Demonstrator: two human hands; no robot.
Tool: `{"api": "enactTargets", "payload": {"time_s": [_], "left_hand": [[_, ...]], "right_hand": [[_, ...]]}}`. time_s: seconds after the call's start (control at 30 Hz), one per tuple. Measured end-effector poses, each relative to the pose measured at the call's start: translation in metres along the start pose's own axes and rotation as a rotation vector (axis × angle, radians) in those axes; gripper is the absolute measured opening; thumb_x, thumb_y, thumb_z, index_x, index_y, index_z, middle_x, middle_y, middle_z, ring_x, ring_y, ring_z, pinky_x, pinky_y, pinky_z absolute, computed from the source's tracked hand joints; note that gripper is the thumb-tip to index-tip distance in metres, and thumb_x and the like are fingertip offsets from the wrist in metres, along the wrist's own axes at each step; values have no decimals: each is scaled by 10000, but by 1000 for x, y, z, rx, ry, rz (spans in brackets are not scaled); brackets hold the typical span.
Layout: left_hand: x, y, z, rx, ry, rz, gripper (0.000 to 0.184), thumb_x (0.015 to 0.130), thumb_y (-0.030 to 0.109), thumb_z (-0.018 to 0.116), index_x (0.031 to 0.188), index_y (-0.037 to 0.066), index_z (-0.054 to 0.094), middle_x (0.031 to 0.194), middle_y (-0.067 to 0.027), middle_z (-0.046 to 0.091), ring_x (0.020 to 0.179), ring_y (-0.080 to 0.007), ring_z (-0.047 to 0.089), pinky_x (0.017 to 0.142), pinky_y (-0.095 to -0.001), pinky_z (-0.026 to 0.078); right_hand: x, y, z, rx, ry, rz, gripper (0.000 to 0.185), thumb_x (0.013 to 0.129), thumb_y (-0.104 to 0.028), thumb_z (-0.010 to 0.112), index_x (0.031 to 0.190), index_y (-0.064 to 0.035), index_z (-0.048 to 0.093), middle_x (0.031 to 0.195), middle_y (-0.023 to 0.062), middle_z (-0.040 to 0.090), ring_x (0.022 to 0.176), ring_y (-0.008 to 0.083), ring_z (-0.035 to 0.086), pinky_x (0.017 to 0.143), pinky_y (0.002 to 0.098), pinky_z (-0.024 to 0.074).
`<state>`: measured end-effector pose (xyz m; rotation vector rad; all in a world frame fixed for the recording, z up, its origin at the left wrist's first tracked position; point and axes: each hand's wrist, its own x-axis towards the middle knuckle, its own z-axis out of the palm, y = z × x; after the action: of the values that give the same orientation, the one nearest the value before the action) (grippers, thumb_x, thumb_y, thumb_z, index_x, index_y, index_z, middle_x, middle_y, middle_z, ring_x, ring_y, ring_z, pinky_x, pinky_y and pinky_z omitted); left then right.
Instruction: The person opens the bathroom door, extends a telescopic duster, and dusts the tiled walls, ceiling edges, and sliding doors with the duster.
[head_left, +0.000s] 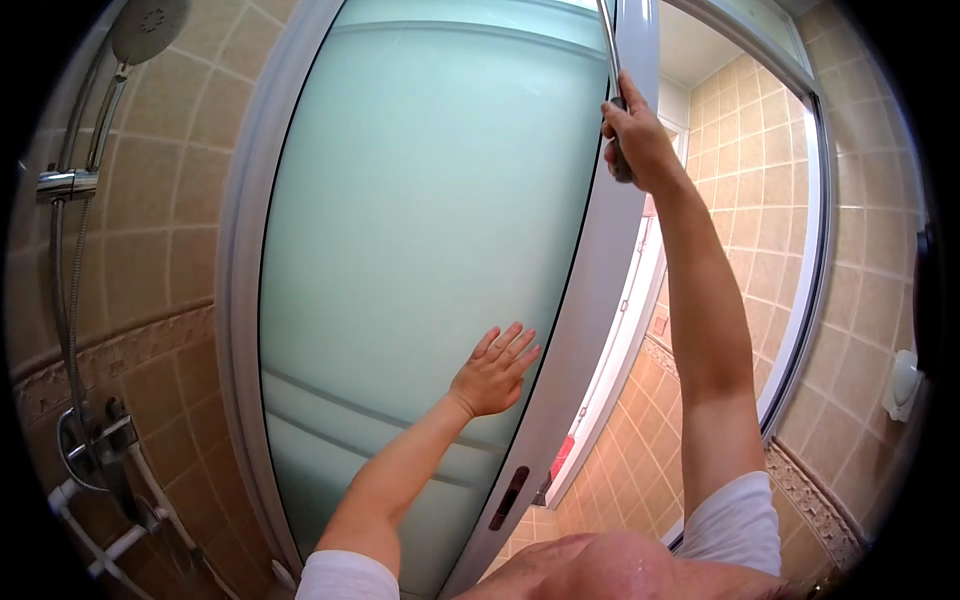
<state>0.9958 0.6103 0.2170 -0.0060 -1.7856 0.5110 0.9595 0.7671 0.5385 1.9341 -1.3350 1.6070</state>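
A frosted glass door panel (420,200) in a pale frame fills the middle of the view. Against its lower right part lies my left hand (495,370), palm toward the glass, fingers spread. My right hand (640,135) is raised at the upper right, its fingers wrapped round the dark handle of a tool (622,160). The tool's thin metal shaft points up along the door's right edge; its tip is out of view. Low on the door frame is a dark recessed handle (510,498).
A shower head (150,28) on a rail hangs at the left, above a mixer tap (80,450) and a white pipe rack (110,545). Right of the door, an opening shows a tiled wall (745,150). A white holder (903,385) is on the right wall.
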Motion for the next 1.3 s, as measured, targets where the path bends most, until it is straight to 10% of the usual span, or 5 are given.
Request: {"api": "enactTargets", "payload": {"time_s": [0.47, 0.93, 1.3], "left_hand": [[-80, -45, -77, -11, -414, -75, 477, 761, 156, 510, 1230, 90, 453, 1390, -96, 291, 1309, -240, 217, 1067, -415, 175], [-189, -89, -213, 231, -383, -669, 460, 761, 152, 537, 1205, 66, 455, 1335, -176, 330, 1250, -316, 297, 1005, -450, 256], [-219, -52, -250, 339, -464, -831, 484, 757, 193, 545, 1213, 68, 440, 1323, -186, 347, 1199, -349, 352, 970, -464, 299]], "right_hand": [[24, -20, 84, 155, -39, 79, 621, 886, -150, 388, 1412, -217, 65, 702, 12, 402, 477, 98, 392, 421, 272, 395], [65, -61, 191, 165, -187, 107, 567, 856, -149, 395, 1389, -235, 222, 689, 12, 413, 523, 114, 402, 447, 278, 388], [22, -14, 134, 350, -132, -22, 534, 880, -226, 443, 1376, -157, 257, 613, -11, 398, 416, 62, 352, 356, 237, 331]]}}
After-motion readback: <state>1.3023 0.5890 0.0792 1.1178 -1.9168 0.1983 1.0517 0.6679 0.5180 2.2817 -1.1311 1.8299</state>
